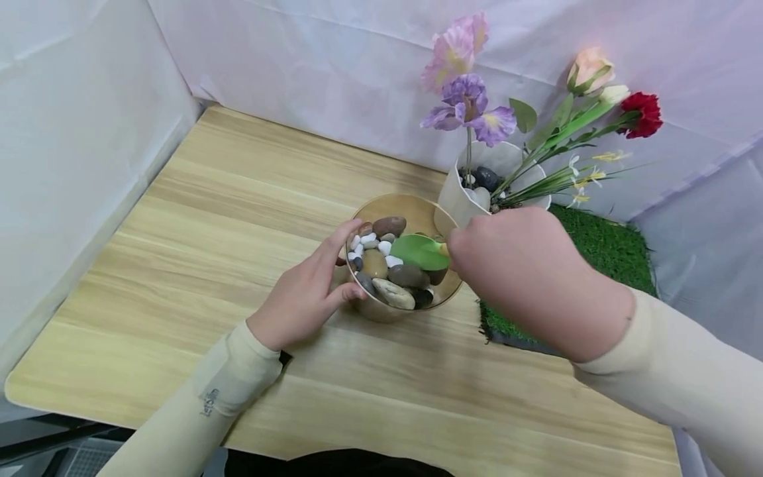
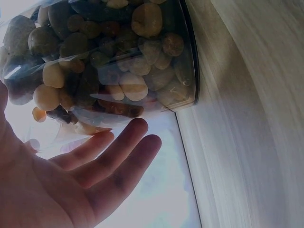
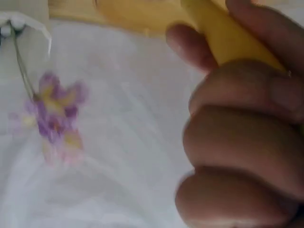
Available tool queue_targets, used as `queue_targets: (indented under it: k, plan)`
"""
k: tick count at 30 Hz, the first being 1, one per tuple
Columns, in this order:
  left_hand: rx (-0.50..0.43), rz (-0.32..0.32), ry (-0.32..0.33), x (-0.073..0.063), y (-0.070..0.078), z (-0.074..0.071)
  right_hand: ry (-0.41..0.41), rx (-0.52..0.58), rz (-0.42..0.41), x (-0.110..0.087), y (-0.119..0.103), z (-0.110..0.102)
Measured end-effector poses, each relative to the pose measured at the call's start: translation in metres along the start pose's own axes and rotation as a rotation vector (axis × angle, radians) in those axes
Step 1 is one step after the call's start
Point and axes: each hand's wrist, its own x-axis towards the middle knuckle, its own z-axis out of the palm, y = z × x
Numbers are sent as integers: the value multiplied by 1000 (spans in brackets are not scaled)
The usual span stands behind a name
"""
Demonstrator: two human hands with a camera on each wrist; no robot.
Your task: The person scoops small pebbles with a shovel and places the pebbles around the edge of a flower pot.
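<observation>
A clear round container [image 1: 408, 305] of pebbles stands on the table. My left hand [image 1: 304, 285] rests against its left side, thumb by the near rim and index finger along the far rim. In the left wrist view, the other fingers [image 2: 118, 161] stretch loosely along the wall below the pebbles [image 2: 133, 85]. With my right hand [image 1: 518, 271] I grip the yellow handle [image 3: 223, 35] of a small garden trowel, fingers curled round it. Its green blade [image 1: 417, 252] lies over the pebbles inside the container, back side up.
Behind the container, a white pot [image 1: 456, 199] holds stones and artificial flowers, among them a purple iris [image 1: 467, 109] and a red carnation [image 1: 642, 114]. Green artificial turf [image 1: 620, 252] lies at the right. White cloth [image 1: 310, 66] hangs behind the wooden table [image 1: 179, 278].
</observation>
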Motion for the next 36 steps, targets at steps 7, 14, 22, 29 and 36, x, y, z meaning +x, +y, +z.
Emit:
queue_targets:
  k: [7, 14, 22, 29, 36]
  plan:
    - [1, -19, -10, 2, -1, -2, -33, 24, -28, 10, 10, 14]
    - [6, -25, 1, -1, -3, -2, -377, 493, 56, 25, 42, 46]
    - [9, -2, -11, 1, 1, 0, -333, 520, 79, 10, 49, 50]
    - [10, -7, 1, 0, 1, -2, -178, 306, 66, -2, 38, 26]
    - [1, 0, -2, 2, 0, 1, -37, 197, 19, 1, 6, 44]
